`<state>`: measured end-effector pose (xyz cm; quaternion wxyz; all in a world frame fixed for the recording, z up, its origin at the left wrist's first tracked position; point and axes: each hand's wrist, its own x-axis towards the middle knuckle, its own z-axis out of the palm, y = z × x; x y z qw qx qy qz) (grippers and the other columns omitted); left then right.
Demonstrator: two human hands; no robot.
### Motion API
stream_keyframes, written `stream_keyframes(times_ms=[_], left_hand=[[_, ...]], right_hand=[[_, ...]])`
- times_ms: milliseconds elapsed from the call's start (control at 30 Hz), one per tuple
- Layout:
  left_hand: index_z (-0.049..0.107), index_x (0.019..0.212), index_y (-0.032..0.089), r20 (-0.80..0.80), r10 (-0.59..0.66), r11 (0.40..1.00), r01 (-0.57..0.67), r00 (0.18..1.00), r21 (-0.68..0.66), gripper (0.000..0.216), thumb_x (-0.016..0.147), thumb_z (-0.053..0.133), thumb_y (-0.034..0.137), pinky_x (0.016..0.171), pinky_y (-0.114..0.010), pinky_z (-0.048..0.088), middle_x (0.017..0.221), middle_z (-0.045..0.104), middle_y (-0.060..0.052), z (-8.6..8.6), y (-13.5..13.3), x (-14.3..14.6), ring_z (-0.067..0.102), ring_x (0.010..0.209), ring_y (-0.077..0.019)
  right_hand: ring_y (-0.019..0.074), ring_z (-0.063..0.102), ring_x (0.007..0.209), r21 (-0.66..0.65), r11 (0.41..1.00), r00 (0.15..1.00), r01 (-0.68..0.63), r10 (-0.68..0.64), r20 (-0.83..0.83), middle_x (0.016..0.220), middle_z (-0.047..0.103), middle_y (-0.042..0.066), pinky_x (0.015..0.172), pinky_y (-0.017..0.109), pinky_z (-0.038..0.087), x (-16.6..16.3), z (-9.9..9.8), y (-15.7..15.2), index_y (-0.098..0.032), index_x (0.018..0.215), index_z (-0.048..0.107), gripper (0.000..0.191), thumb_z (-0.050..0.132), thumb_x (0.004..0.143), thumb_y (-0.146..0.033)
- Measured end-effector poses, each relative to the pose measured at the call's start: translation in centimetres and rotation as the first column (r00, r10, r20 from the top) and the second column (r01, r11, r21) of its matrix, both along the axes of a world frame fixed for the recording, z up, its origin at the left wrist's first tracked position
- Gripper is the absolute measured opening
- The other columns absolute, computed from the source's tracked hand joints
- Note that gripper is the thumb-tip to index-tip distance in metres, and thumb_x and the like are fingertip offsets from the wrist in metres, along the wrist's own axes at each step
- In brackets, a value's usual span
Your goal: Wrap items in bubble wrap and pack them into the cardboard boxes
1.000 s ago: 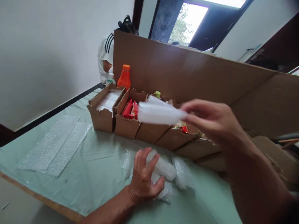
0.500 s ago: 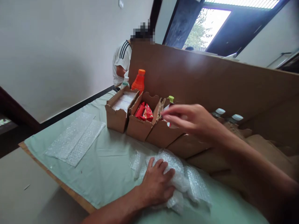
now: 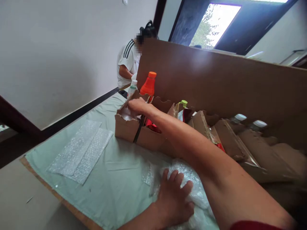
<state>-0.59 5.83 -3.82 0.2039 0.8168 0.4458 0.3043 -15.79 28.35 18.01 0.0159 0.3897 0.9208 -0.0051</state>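
beneath the left hand (image 3: 174, 198), bubble wrap (image 3: 188, 173)

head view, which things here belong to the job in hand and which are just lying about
Likely in use:
leftmost cardboard bin, right hand inside
bubble wrap under left hand
flat bubble-wrap sheets, probably

Likely just lying about:
orange bottle
white-capped bottle beside it

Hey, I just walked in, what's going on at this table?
A person's right hand is inside the leftmost cardboard box, at the clear wrap in it; whether the fingers grip any can't be told. The left hand rests, fingers spread, on a pile of bubble wrap. Two overlapping bubble-wrap sheets lie flat on the tablecloth, left of the pile.
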Motion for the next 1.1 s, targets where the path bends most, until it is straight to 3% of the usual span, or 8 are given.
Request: stream_keyframes(times_ms=[200,267,333,467,633,767,933,1100], left_hand=[[0.056,0.139,0.025,0.055,0.020,0.999,-0.023,0.998,0.046,0.057,0.087,0.064,0.045,0.116,-0.066,0.032,0.140,0.061,-0.015,0.6,-0.2,-0.4,0.050,0.135,-0.0368],[0.060,0.135,0.024,0.079,0.039,0.996,-0.044,0.996,0.075,0.051,0.085,0.064,0.036,0.115,-0.064,0.033,0.138,0.063,-0.015,0.6,-0.5,-0.4,0.053,0.133,-0.0357],[0.065,0.128,0.022,0.118,0.054,0.992,-0.067,0.992,0.104,0.045,0.084,0.061,0.027,0.115,-0.061,0.035,0.133,0.067,-0.015,0.5,-0.8,-0.6,0.056,0.129,-0.0335],[0.068,0.121,0.022,0.269,0.118,0.964,-0.176,0.956,0.201,0.037,0.087,0.053,0.020,0.112,-0.052,0.039,0.122,0.073,-0.010,1.0,-0.5,-1.4,0.062,0.121,-0.0277],[0.070,0.114,0.022,0.289,0.316,0.872,-0.397,0.904,0.288,0.028,0.092,0.054,0.027,0.109,-0.050,0.044,0.125,0.070,-0.010,3.3,-1.2,-4.9,0.062,0.120,-0.0285],[0.069,0.121,0.025,0.046,0.411,0.889,-0.411,0.911,0.202,0.037,0.088,0.065,0.042,0.117,-0.056,0.037,0.155,0.048,-0.012,3.8,-3.8,-8.8,0.044,0.144,-0.0371],[0.034,0.158,0.025,-0.247,0.220,0.970,-0.239,0.944,-0.050,0.116,0.062,0.085,0.066,0.116,-0.071,0.029,0.169,0.021,-0.023,1.1,-5.1,-8.9,0.026,0.152,-0.0513],[0.032,0.158,0.025,0.035,0.181,0.983,-0.180,0.983,-0.036,0.102,0.071,0.081,0.043,0.117,-0.061,0.036,0.154,0.047,-0.019,-0.4,-3.4,-4.5,0.045,0.143,-0.0447]], right_hand=[[0.0150,0.070,0.095,0.134,0.980,0.808,0.145,-0.039,-0.588,0.119,0.072,0.007,0.079,0.028,0.056,11.3,6.3,-4.4,-0.013,0.122,0.064,0.032,0.042,0.099,-0.015],[0.0159,0.070,0.091,0.161,0.981,0.429,0.107,0.100,-0.898,0.106,0.075,0.002,0.082,0.032,0.057,18.0,6.5,-8.2,-0.018,0.109,0.071,0.020,0.060,0.091,-0.020],[0.0161,0.069,0.084,0.168,0.959,0.243,0.229,0.110,-0.964,0.092,0.074,0.001,0.081,0.033,0.056,24.9,4.7,-13.0,-0.020,0.095,0.074,0.013,0.075,0.082,-0.024],[0.0196,0.068,0.077,-0.107,0.791,0.245,0.602,-0.311,-0.919,0.088,0.075,0.005,0.078,0.038,0.057,36.7,-2.4,-23.0,-0.021,0.091,0.076,0.025,0.080,0.079,-0.042],[0.0243,0.070,0.079,-0.189,0.722,0.301,0.665,-0.491,-0.818,0.086,0.075,0.005,0.082,0.047,0.057,45.9,-10.9,-28.8,-0.023,0.091,0.075,0.034,0.072,0.083,-0.056],[0.0314,0.071,0.109,-0.288,0.837,0.479,0.465,-0.512,-0.714,0.121,0.074,0.011,0.096,0.050,0.055,47.5,-14.8,-27.6,-0.024,0.111,0.075,0.052,0.079,0.074,-0.059],[0.0418,0.039,0.149,-0.400,0.882,0.768,0.251,-0.433,-0.473,0.163,0.039,0.021,0.119,0.064,0.032,41.8,-19.1,-25.4,-0.021,0.160,0.038,0.119,0.090,0.059,-0.057],[0.0382,0.041,0.148,-0.376,0.921,0.637,0.100,-0.350,-0.687,0.163,0.040,0.016,0.118,0.060,0.036,34.6,-21.0,-25.5,-0.026,0.162,0.029,0.108,0.082,0.073,-0.054]])
